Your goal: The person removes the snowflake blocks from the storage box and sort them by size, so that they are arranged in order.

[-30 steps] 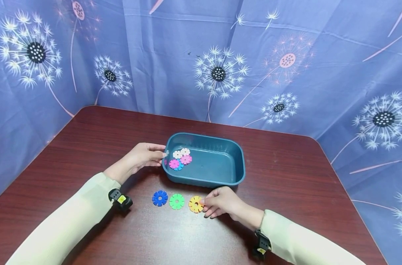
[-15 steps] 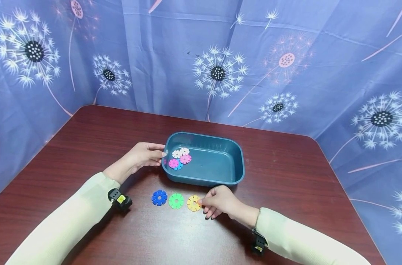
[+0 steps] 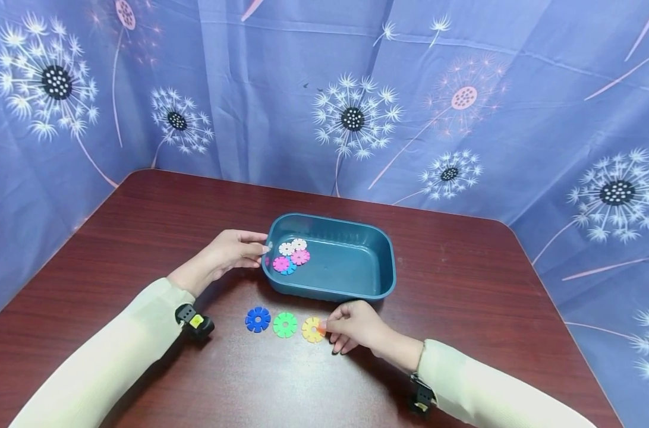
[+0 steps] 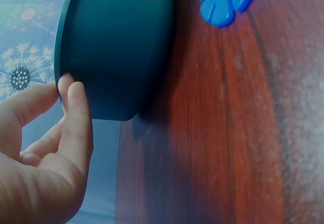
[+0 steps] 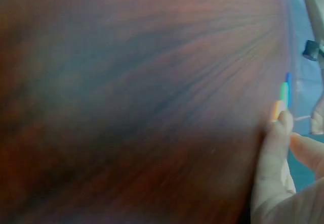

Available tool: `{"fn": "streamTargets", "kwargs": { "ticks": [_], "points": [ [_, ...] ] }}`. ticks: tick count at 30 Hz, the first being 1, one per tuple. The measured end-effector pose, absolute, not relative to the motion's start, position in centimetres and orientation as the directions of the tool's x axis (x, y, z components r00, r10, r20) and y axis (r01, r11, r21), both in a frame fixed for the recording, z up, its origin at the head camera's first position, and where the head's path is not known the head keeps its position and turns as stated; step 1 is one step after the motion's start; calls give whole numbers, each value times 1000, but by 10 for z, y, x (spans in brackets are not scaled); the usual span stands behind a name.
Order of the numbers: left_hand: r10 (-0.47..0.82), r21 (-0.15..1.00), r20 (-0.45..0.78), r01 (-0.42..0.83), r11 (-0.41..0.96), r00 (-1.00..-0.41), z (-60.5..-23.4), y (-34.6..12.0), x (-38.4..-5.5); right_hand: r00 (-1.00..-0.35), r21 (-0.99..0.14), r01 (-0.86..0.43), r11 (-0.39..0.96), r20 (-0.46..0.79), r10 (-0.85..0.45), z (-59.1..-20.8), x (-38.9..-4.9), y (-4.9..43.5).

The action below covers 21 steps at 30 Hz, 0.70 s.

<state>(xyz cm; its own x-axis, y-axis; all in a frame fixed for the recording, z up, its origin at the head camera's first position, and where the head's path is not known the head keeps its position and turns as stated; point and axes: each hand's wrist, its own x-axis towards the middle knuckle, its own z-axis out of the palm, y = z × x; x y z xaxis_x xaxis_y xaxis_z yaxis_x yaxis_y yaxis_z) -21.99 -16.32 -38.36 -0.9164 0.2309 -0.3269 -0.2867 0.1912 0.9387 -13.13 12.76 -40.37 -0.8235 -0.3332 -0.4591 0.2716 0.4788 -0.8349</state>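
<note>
My left hand (image 3: 233,251) pinches the left rim of a dark teal plastic basin (image 3: 356,292), thumb on the inside edge; the left wrist view shows the fingertips right at the rim. In front of the basin, a blue interlocking disc (image 3: 257,320), a green interlocking disc (image 3: 285,325) and a yellow interlocking disc (image 3: 312,330) lie in a row on the table. My right hand (image 3: 359,326) pinches the yellow disc at its right edge, and the thumb covers part of it. In the right wrist view the row appears edge-on beyond the fingertips.
Inside the basin, at its left end, lie several more discs: white discs (image 3: 292,247), pink discs (image 3: 300,257) and a light blue disc (image 3: 289,269). The dark wood table (image 3: 463,285) has rounded back corners. A blue dandelion-print curtain (image 3: 282,107) hangs behind it.
The yellow disc has shifted slightly left toward the green one, and my right hand has moved a little with it. My left hand stays on the basin rim.
</note>
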Motion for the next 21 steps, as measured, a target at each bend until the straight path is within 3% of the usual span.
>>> {"fn": "streamTargets", "kwargs": {
  "ticks": [8, 15, 21],
  "points": [
    [228, 936, -327, -280, 214, -917, -384, -164, -220, -722, -893, 164, 419, -398, -566, -372, -140, 137],
    [231, 935, -328, -281, 215, -916, -383, -164, -220, -676, -895, 78, 439, -371, -637, -328, -170, 140],
    [233, 935, -331, -284, 211, -915, -384, -163, -220, -657, -822, -103, 561, -367, -658, -295, -204, 134]
  ]
}}
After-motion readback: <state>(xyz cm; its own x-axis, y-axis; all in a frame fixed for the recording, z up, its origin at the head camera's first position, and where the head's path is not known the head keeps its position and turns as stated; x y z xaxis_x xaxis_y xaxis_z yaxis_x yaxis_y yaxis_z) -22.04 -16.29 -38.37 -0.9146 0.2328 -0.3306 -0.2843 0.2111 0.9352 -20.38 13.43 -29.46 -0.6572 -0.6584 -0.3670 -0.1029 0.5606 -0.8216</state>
